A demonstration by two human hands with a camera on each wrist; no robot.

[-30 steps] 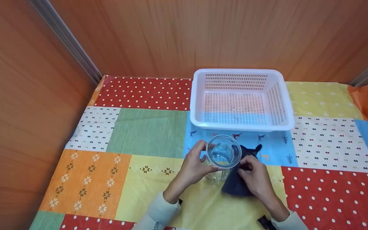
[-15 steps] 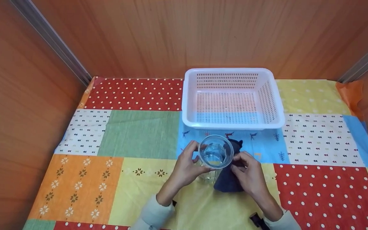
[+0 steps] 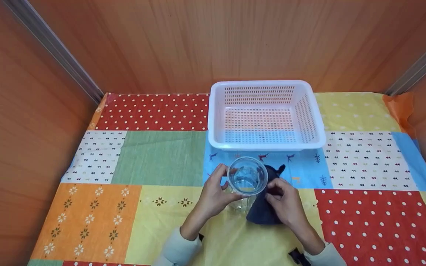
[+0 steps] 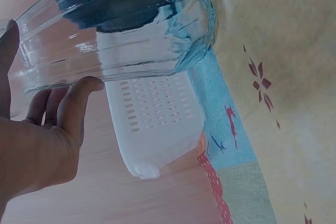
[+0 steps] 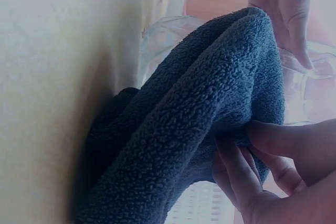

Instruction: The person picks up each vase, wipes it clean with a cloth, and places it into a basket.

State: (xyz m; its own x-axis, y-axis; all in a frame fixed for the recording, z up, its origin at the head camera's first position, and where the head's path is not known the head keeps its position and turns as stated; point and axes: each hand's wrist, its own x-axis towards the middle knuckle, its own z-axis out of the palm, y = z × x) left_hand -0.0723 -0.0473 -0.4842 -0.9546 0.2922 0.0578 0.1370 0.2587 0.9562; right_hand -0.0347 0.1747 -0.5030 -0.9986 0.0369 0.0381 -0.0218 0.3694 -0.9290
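A tall clear glass jar (image 3: 247,176) stands upright near the front middle, its round mouth facing up in the head view. My left hand (image 3: 213,195) grips it near the rim, thumb in front and fingers behind. Against the jar's right side hangs a dark blue-grey terry towel (image 3: 265,210), pinched by my right hand (image 3: 285,201) between thumb and fingers. Close up in the right wrist view, the towel (image 5: 194,114) is folded and drapes downward. Through the glass wall (image 4: 63,66) in the left wrist view, part of the dark towel shows.
Behind the jar sits a white plastic basket (image 3: 266,146) with slotted walls. A patchwork tablecloth (image 3: 165,159) covers the table. Wood-grain panels (image 3: 183,44) close off the back and sides. A dark strap (image 3: 298,255) lies by the right wrist.
The head view has shifted, so everything appears further left. Both hands keep their holds on jar and towel. The towel's top corner swung closer to the jar, then slightly back out.
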